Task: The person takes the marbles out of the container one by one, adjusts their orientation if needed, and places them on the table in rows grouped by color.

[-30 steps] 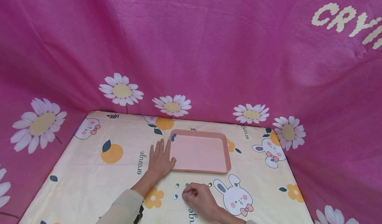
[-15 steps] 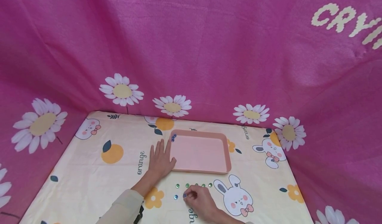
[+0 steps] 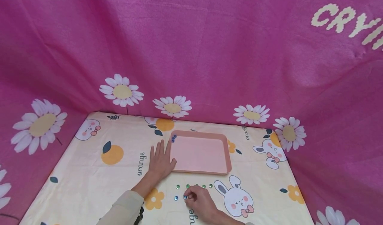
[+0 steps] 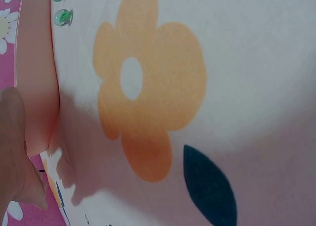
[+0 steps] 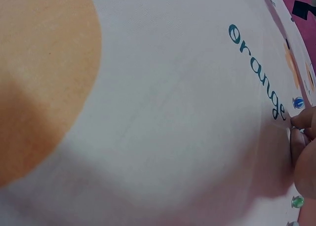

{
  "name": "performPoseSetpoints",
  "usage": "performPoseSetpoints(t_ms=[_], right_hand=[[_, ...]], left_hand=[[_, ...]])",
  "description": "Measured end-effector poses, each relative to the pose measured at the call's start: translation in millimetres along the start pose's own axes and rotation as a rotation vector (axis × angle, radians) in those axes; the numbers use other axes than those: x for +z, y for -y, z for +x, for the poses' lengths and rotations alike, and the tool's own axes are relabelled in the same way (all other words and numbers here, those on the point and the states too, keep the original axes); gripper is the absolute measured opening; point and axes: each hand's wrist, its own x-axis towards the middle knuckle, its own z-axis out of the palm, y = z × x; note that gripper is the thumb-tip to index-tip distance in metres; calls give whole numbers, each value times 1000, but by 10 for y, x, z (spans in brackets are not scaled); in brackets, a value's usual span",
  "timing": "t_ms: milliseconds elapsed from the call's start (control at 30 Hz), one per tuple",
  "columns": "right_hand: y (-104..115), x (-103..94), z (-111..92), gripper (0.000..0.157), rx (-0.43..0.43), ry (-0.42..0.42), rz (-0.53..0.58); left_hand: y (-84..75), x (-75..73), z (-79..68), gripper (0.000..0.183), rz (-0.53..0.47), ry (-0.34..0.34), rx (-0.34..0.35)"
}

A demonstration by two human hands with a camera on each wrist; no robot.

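My right hand (image 3: 201,201) is low over the cloth, thumb and index finger pinching a blue glass marble (image 3: 185,197). Left of it lies another blue marble (image 3: 176,198), which shows beside the fingertips in the right wrist view. Just beyond the hand runs a row of several green marbles (image 3: 178,186), one partly hidden by the fingers. My left hand (image 3: 161,162) rests with straight, spread fingers along the left side of a pink tray (image 3: 228,158). A small cluster of blue marbles (image 3: 174,138) sits in the tray's far left corner.
A cream cloth (image 3: 89,185) printed with oranges, flowers and rabbits covers the table. Behind and at both sides hangs a magenta curtain (image 3: 209,52) with daisies, meeting the table's edges.
The right hand has shifted slightly toward the body with its blue marble, uncovering more of the green row. The left hand and tray have stayed in place.
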Motion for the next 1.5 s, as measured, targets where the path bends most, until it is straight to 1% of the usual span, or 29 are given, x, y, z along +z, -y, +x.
performPoseSetpoints(t_ms=[233, 500, 700, 800, 900, 967, 1100, 1233, 1333, 1500], right_hand=[[14, -10, 7, 20, 9, 10, -20], [0, -16, 17, 21, -12, 14, -55], [15, -28, 22, 22, 1, 27, -43], [36, -47, 19, 21, 12, 41, -13], [68, -68, 29, 20, 1, 40, 14], [94, -87, 54, 19, -26, 22, 17], [161, -155, 175, 15, -98, -37, 9], [232, -267, 356, 11, -146, -88, 12], [276, -351, 509, 13, -156, -116, 3], [336, -443, 810, 15, -168, -161, -30]], left_hand=[[-18, -21, 0, 84, -2, 12, -8], [-12, -20, -6, 84, -18, 20, -17], [-6, -4, 0, 84, -20, 11, -13], [-10, -1, 2, 84, -10, 12, -16], [-13, -10, 1, 83, -12, 19, -17], [-15, -18, -1, 83, -15, 15, -16], [-19, -29, -3, 83, -22, -5, -9], [-19, -25, -15, 84, -14, 2, -5], [-17, -20, -22, 84, -12, 11, -6], [-19, -35, -23, 84, -24, 2, -6]])
